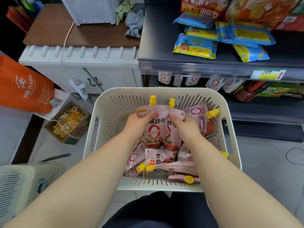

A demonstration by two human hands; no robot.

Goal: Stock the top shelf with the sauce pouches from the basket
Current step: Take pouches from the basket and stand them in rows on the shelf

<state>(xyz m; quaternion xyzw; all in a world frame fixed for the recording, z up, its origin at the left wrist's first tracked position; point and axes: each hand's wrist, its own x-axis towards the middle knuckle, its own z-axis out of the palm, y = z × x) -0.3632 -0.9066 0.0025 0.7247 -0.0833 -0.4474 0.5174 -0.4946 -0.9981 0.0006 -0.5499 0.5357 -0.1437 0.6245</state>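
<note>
A cream slotted basket (105,112) stands in front of me with several pink sauce pouches with yellow caps lying in it. My left hand (139,120) grips one upright sauce pouch (153,129) by its upper left corner. Beside it, my right hand (185,124) grips a second upright pouch (171,127) at its upper right corner. Both pouches are held over the basket, spouts up. Loose pouches (158,158) lie beneath them. The dark shelf (164,50) above right carries blue and yellow snack packets (195,46).
More pink pouches (215,83) hang or stand on the level under the dark shelf. A white cabinet (98,71) stands at left, with an orange bag (24,86) and an open carton of packets (69,122) on the floor. Another pale basket (18,183) sits lower left.
</note>
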